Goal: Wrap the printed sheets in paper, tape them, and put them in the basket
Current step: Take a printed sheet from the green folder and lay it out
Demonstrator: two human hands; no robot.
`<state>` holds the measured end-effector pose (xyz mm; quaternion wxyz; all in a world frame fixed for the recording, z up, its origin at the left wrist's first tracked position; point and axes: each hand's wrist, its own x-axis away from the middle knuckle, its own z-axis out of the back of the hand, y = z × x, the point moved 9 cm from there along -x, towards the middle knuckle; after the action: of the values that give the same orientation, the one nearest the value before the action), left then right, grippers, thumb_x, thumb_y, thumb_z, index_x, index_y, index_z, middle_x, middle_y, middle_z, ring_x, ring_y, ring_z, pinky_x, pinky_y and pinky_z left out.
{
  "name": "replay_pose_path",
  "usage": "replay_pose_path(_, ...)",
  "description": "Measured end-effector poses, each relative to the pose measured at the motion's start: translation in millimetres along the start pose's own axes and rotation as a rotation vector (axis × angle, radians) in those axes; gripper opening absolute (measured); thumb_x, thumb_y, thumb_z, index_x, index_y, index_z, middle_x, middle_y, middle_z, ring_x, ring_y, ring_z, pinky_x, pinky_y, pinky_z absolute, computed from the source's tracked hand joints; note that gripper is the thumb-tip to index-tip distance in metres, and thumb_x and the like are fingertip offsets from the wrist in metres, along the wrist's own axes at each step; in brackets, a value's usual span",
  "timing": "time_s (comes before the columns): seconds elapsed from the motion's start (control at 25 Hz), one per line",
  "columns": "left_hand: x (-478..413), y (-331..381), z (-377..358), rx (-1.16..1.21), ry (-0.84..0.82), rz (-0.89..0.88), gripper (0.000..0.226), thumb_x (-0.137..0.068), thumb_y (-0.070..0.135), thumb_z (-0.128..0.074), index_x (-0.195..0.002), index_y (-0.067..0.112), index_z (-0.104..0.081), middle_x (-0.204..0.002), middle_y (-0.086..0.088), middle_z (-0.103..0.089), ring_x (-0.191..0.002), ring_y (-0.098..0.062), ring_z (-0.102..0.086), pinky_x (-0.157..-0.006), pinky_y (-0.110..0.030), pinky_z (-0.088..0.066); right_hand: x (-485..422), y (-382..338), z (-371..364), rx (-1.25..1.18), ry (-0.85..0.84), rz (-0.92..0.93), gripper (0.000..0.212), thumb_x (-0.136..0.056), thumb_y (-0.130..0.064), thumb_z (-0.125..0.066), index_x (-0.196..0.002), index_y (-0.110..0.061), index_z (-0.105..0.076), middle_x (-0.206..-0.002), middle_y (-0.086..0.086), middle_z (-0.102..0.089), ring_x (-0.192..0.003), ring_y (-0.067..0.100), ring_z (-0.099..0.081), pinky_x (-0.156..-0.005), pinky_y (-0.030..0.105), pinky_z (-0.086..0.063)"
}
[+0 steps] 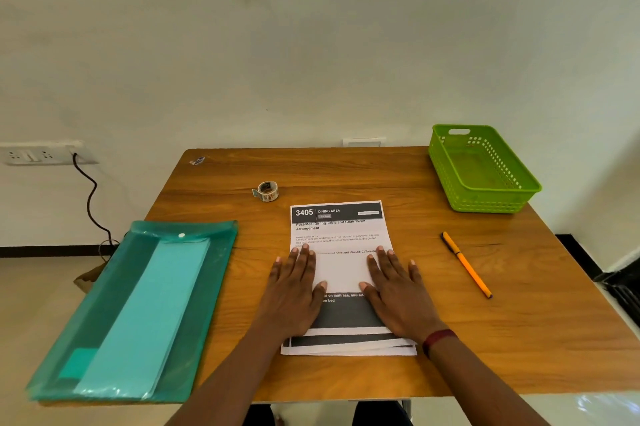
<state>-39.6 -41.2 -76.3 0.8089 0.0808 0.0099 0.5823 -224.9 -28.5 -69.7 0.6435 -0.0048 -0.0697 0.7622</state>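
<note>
Near the table's (346, 169) front edge, I see both hands flat on the printed sheets (341, 269). Left hand (294, 290) and right hand (394, 290) have straight, spread fingers, gripping nothing. The basket (485, 197) sits at the far right corner.

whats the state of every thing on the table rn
printed sheets, flat, unwrapped, edges uneven
left hand, fingers straight, pressing the sheets
right hand, fingers straight, pressing the sheets
basket, empty
tape roll, untouched
folder, closed
pen, lying untouched

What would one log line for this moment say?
left hand, right hand: flat on sheets | tape: beyond sheets | basket: empty
</note>
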Motion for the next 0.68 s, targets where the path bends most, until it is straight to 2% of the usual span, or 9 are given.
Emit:
replay_pose_path(0.08, -2.4, -1.2, 2.6, 0.017, -0.030, -0.001, 0.084, -0.085, 0.065, 0.008, -0.155, 0.018, 0.004, -0.161, 0.000, 0.014, -0.150, -0.022, 0.007, -0.120, -0.044, 0.004, -2.9, 5.4, 3.3, -0.010, -0.027, 0.017, 0.082, -0.087, -0.067, 0.005, -0.154, -0.024, -0.013, -0.164, 0.001, -0.003, -0.150, 0.019, -0.001, -0.119, 0.050, -0.007)
replay_pose_path(0.2, -14.1, -6.0, 11.4, 0.057, -0.133, -0.001, 0.077, -0.096, 0.060, -0.033, -0.155, 0.020, -0.004, -0.164, -0.004, -0.002, -0.150, -0.025, -0.004, -0.120, -0.045, -0.008, -10.1, 12.8, 15.8, -0.045, 0.013, 0.018, 0.064, -0.096, -0.059, -0.035, -0.151, -0.027, -0.027, -0.160, 0.000, -0.023, -0.148, 0.022, -0.014, -0.118, 0.049, -0.013)
replay_pose_path(0.32, -25.1, -4.4, 27.0, 0.138, -0.173, -0.014, 0.087, -0.089, 0.049, -0.061, -0.155, 0.020, -0.012, -0.158, -0.006, -0.022, -0.143, -0.028, -0.022, -0.116, -0.042, -0.027, -18.6, 13.4, 25.5, -0.062, 0.007, 0.012, 0.068, -0.091, -0.055, -0.054, -0.149, -0.028, -0.031, -0.152, 0.002, -0.035, -0.143, 0.024, -0.024, -0.116, 0.047, -0.020)
replay_pose_path(0.4, -27.0, -0.3, 33.6, 0.130, -0.135, -0.017, 0.093, -0.084, 0.045, -0.070, -0.154, 0.019, -0.015, -0.150, -0.008, -0.030, -0.136, -0.028, -0.028, -0.111, -0.041, -0.035, -24.6, 12.2, 31.2, -0.044, 0.002, 0.013, 0.076, -0.086, -0.056, -0.060, -0.149, -0.028, -0.030, -0.145, 0.005, -0.039, -0.137, 0.025, -0.030, -0.113, 0.045, -0.025)
replay_pose_path(0.56, -25.3, 4.0, 48.1, 0.058, 0.021, -0.051, 0.095, -0.076, 0.045, -0.077, -0.151, 0.022, -0.022, -0.136, -0.006, -0.035, -0.126, -0.024, -0.032, -0.102, -0.040, -0.041, -27.5, 11.6, 43.8, -0.061, 0.076, 0.014, 0.085, -0.074, -0.059, -0.072, -0.145, -0.028, -0.037, -0.129, 0.005, -0.042, -0.123, 0.025, -0.038, -0.102, 0.041, -0.036)
replay_pose_path(0.68, -14.6, 5.1, 57.7, 0.154, 0.091, -0.081, 0.081, -0.078, 0.039, -0.077, -0.146, 0.025, -0.034, -0.129, -0.001, -0.039, -0.119, -0.019, -0.038, -0.098, -0.038, -0.041, -19.9, 12.2, 52.9, -0.197, 0.181, 0.013, 0.067, -0.074, -0.049, -0.077, -0.132, -0.030, -0.052, -0.118, 0.000, -0.045, -0.115, 0.021, -0.042, -0.093, 0.037, -0.040)
